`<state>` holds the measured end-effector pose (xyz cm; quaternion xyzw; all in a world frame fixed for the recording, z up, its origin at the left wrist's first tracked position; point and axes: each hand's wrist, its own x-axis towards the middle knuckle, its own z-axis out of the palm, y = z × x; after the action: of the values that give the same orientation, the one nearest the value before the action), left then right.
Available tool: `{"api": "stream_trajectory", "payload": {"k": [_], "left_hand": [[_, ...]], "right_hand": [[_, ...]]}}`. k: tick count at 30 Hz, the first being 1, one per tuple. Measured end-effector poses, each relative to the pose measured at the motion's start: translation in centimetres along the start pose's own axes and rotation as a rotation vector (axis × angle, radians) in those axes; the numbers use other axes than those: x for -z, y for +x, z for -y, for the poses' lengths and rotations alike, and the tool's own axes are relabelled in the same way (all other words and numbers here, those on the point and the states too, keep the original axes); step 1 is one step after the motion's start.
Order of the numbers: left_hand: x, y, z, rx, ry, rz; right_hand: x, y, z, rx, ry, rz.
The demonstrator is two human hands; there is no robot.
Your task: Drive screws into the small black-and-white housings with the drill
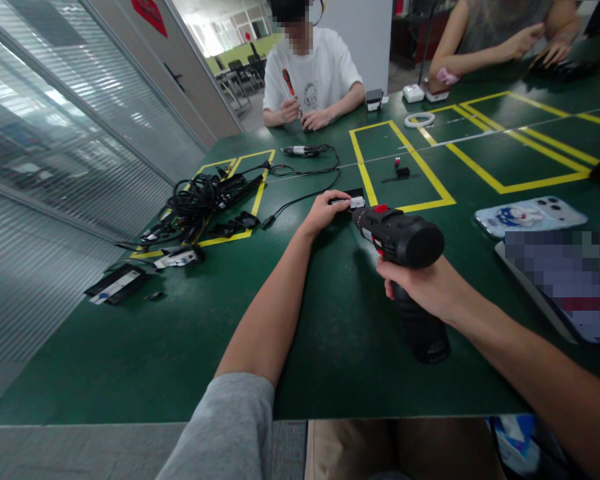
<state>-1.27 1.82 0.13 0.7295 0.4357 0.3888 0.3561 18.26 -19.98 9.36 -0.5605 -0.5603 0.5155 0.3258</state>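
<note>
A black and red power drill (400,237) is gripped by my right hand (420,283), its fingers wrapped round the handle and its chuck pointing left. The drill's tip meets a small black piece with a white label (356,201) on the green table. My left hand (327,210) lies on that black piece from the left side, fingers pressed on it. The hand and the drill partly cover the piece, so its full shape is hidden.
Tangled black cables (195,203) and dark parts lie at the left. A corded tool (300,151) is beyond my left hand. At the right are a phone (530,215) and a laptop-like object (545,287). Across the table, a person holds a screwdriver (288,81); another sits far right.
</note>
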Motion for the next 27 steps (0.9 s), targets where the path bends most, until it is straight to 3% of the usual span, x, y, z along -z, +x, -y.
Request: {"api": "stream_trajectory", "payload": {"k": [27], "left_hand": [[0.20, -0.09, 0.09, -0.044, 0.051, 0.024]], "right_hand": [[0.14, -0.18, -0.37, 0.012, -0.001, 0.003]]}}
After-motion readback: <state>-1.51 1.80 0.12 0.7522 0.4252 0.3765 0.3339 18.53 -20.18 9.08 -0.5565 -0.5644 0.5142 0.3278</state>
